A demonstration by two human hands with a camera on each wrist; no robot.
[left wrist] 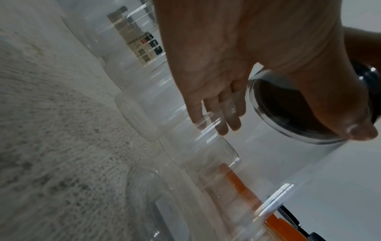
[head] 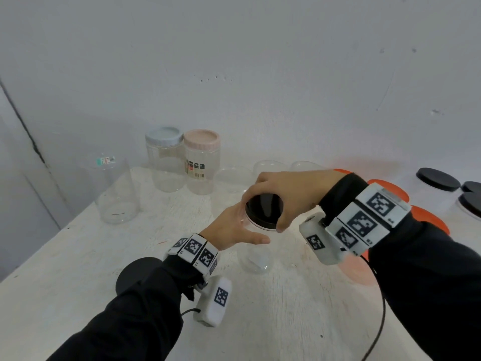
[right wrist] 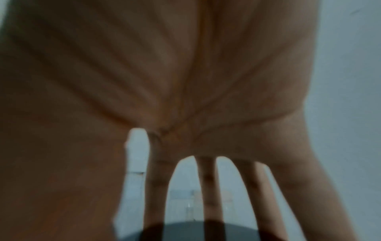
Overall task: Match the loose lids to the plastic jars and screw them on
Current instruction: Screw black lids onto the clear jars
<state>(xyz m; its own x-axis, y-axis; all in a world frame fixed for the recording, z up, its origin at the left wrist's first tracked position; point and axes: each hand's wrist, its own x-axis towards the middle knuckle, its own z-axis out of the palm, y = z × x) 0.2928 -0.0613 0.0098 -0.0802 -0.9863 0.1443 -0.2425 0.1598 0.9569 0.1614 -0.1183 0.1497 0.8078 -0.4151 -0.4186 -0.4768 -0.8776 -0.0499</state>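
Note:
A clear plastic jar (head: 256, 256) stands upright mid-table with a black lid (head: 263, 207) on its mouth. My right hand (head: 263, 214) comes down from above, fingers and thumb curled round the lid's rim. My left hand (head: 250, 227) grips the jar just under the lid, thumb in front and fingers behind. The left wrist view shows the lid (left wrist: 278, 104) from below through the clear wall, with my thumb on the jar. In the blurred right wrist view, my fingers (right wrist: 208, 187) reach over the dark lid (right wrist: 185, 231).
A blue-lidded jar (head: 164, 157) and a pink-lidded jar (head: 201, 162) stand at the back. An open jar (head: 114, 188) is at the left, and more open jars (head: 231, 178) lie behind my hands. Orange lids (head: 429, 220) and black-lidded jars (head: 437, 179) are at the right. A loose black lid (head: 132, 274) lies by my left forearm.

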